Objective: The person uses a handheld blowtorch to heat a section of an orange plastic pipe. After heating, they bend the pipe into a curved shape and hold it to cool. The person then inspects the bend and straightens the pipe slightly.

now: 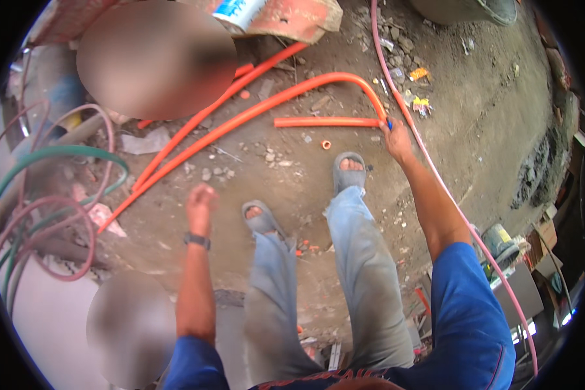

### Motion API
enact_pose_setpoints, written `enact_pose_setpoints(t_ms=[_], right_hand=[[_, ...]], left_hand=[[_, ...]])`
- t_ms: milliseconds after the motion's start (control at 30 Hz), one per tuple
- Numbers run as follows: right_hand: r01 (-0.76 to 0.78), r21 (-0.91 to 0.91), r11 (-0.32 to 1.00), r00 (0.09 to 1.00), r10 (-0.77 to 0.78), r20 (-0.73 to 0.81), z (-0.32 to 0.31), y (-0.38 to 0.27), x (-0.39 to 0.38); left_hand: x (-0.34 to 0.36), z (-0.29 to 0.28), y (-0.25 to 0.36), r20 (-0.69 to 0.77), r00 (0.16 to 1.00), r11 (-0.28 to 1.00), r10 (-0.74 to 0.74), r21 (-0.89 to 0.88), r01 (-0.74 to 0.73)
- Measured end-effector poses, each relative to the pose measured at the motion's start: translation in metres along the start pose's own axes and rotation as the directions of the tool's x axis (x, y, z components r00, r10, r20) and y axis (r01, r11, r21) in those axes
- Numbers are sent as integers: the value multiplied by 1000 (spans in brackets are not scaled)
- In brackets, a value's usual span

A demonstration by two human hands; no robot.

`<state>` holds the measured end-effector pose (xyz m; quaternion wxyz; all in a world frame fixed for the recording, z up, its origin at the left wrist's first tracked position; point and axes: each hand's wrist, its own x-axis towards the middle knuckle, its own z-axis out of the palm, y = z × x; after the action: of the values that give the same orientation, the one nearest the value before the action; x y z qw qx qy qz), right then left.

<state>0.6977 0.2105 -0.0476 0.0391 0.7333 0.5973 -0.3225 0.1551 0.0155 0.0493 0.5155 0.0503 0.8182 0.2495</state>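
Observation:
My right hand [398, 140] is closed at the bent-over end of a long orange flexible pipe [266, 104]. A small blue piece, its kind unclear, shows at the fingers. A short straight orange pipe [325, 122] also meets this hand; whether it is gripped or lies behind the fingers, I cannot tell. From there the long pipe arches leftward and down to the ground. My left hand [201, 203], slightly blurred, is raised over the dirt to the left of my feet. Its fingers are loosely apart with nothing visible in them. A short orange ring [326, 145] lies near my right foot.
Another orange pipe [208, 110] runs behind the long one. A pink hose [429, 156] crosses the right side. Green hose [78, 151] and pink hose loops lie at left. Rubble [403, 44] and wrappers litter the dirt. A bucket [500, 12] stands at far right.

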Motion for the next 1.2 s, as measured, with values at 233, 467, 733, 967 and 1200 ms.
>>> enact_pose_setpoints(t_ms=[233,467,733,967,1200], right_hand=[[-159,268,950,972,103,213,-71,-67,-39],[-140,182,973,945,76,319,-127,-111,-142],[-150,373,916,989,138,60,-172,-98,-199],[-689,723,58,672,424,607,-174,-43,-228],[-508,850,-140,810,259,526,-202,-92,-248]], left_hand=[[-77,114,245,211,545,440,811,394,-807],[21,290,411,340,126,-179,932,733,-656],[39,314,446,449,403,-139,797,786,-602],[-96,253,412,648,448,635,615,-71,-769],[-220,194,302,734,458,830,501,-558,-14]])
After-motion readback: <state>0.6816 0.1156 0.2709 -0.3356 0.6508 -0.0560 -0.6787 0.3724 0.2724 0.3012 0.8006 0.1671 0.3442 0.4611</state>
